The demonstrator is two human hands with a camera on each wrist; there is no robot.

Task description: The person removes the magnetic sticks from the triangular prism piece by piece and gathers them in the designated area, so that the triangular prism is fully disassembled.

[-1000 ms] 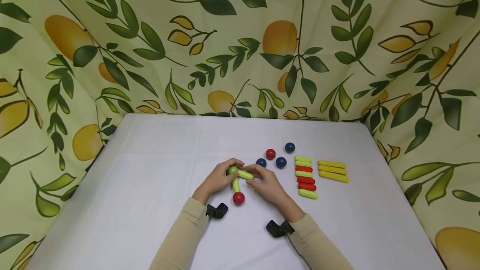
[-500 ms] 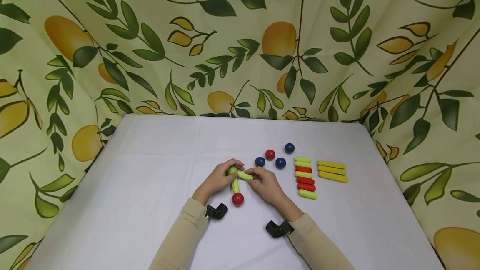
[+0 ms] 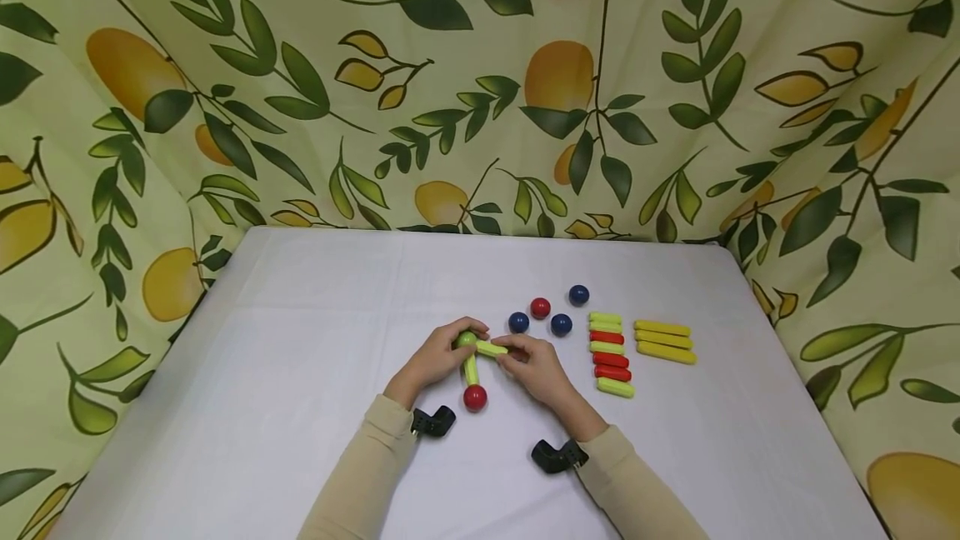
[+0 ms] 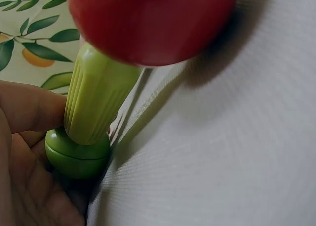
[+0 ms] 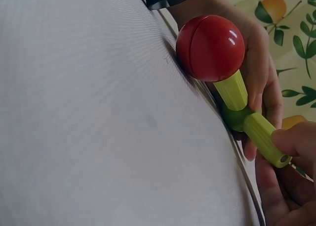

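Note:
Fingers of my left hand grip a green ball from its left and far side. Two light green ribbed rods meet at that ball. One rod runs toward me and ends in a red ball, which sits on the white cloth. The second rod points right, its inner end against the green ball. My right hand pinches this rod's outer end between thumb and fingers; a small round hole shows in the end face in the right wrist view.
Behind my right hand lie several blue balls and a loose red ball. To the right is a column of short light green and red rods, then longer yellow rods. A leaf-patterned curtain surrounds the table.
My right fingers have shifted slightly on the rod's outer end, and the nearest blue ball behind them shows whole. My left hand has kept its hold on the green ball.

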